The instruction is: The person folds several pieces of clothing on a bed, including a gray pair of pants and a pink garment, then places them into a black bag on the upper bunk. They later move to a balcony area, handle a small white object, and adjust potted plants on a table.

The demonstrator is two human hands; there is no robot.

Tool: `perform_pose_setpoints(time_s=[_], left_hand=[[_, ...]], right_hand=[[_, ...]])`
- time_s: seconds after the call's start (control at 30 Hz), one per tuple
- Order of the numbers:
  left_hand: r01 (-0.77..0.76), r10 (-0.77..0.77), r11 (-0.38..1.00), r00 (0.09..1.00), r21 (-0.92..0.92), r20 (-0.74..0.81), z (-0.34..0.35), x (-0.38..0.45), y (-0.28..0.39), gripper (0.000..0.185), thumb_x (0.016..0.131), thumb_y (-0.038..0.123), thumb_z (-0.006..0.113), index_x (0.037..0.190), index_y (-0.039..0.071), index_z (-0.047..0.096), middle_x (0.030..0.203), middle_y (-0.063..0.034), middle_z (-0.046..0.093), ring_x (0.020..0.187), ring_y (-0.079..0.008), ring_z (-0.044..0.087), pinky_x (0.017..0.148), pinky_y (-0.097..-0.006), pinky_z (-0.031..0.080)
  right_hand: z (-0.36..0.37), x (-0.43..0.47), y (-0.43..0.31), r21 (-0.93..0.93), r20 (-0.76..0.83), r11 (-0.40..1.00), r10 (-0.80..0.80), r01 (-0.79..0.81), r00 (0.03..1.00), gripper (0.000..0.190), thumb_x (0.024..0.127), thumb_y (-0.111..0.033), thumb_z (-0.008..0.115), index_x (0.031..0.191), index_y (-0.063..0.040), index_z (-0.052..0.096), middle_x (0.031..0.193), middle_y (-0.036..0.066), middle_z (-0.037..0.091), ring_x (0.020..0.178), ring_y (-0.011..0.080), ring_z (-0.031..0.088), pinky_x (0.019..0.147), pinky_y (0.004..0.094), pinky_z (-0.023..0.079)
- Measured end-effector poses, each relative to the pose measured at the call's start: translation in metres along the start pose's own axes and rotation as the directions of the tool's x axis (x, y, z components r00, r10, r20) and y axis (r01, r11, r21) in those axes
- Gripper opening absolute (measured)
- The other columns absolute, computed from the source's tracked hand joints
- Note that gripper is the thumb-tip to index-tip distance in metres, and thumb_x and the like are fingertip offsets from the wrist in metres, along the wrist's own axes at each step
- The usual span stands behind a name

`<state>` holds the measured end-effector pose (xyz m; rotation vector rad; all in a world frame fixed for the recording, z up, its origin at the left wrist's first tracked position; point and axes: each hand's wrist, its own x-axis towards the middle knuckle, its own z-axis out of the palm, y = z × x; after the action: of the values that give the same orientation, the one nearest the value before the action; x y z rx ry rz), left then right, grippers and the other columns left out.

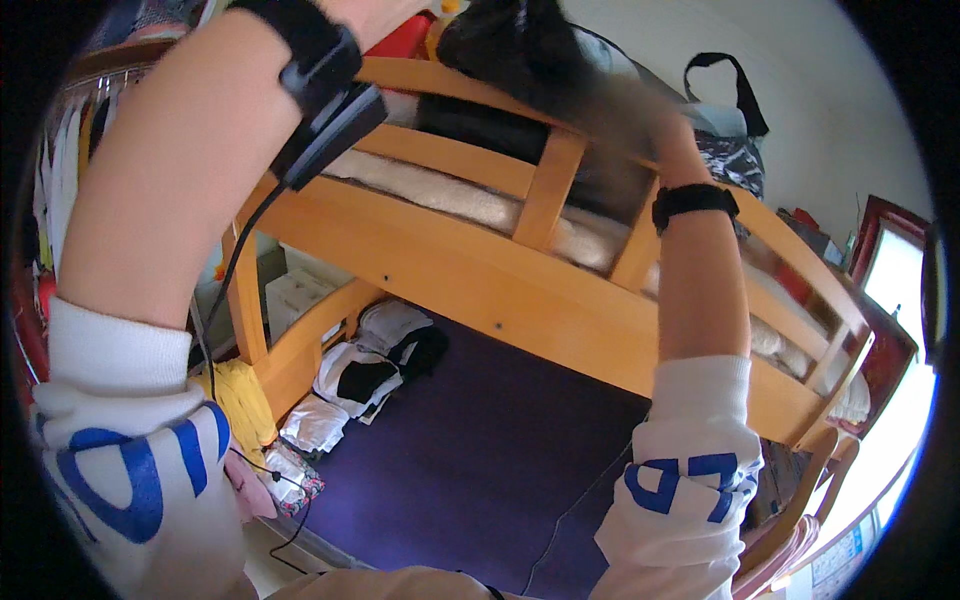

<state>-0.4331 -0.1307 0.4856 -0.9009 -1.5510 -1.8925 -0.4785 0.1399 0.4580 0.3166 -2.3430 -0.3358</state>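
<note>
Both my arms reach up toward the top bunk of a wooden bunk bed (465,255). Only the wrist end of my left hand (382,16) shows at the top edge; its fingers are cut off by the frame. A black strap with a dark device (330,135) and a cable sits on that wrist. My right hand (637,120) is a motion blur over the bunk's guard rail (450,82), against a black bag or cloth (517,52). Whether its fingers grip that black item cannot be told. A black band (694,204) circles my right wrist.
Below, folded clothes (360,375) line the end of the lower bunk's dark purple bedding (480,450). Yellow cloth (244,401) hangs at its left post. Another bag with a black handle (724,127) stands on the top bunk. Hanging clothes (71,165) are at the left, a window (892,262) at the right.
</note>
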Motion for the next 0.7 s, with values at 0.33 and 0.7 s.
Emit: perform_pose_setpoints(time_s=[0.33, 0.7], left_hand=[[-0.332, 0.231, 0.912, 0.902, 0.242, 0.366, -0.008, -0.050, -0.101, 0.034, 0.091, 0.042, 0.054, 0.089, 0.008, 0.060, 0.069, 0.0077, 0.045, 0.065, -0.0032, 0.042, 0.073, -0.0231, 0.039], [-0.320, 0.189, 0.836, 0.930, 0.445, 0.314, -0.018, -0.078, -0.132, 0.037, 0.089, 0.036, 0.057, 0.081, 0.000, 0.061, 0.068, -0.0035, 0.058, 0.067, -0.0134, 0.056, 0.061, -0.0317, 0.043]], right_hand=[[-0.057, -0.058, 0.126, 0.066, -0.730, 0.866, 0.380, -0.495, 0.568, 0.070, 0.071, -0.043, 0.069, 0.128, -0.007, 0.050, 0.114, 0.020, 0.061, 0.107, 0.0336, 0.058, 0.091, 0.0415, 0.046], [-0.047, -0.024, 0.183, 0.555, 0.038, 0.651, 0.602, -0.518, 0.797, 0.094, 0.065, -0.050, 0.079, 0.134, 0.004, 0.043, 0.123, 0.021, 0.056, 0.111, 0.0273, 0.056, 0.091, 0.0379, 0.046]])
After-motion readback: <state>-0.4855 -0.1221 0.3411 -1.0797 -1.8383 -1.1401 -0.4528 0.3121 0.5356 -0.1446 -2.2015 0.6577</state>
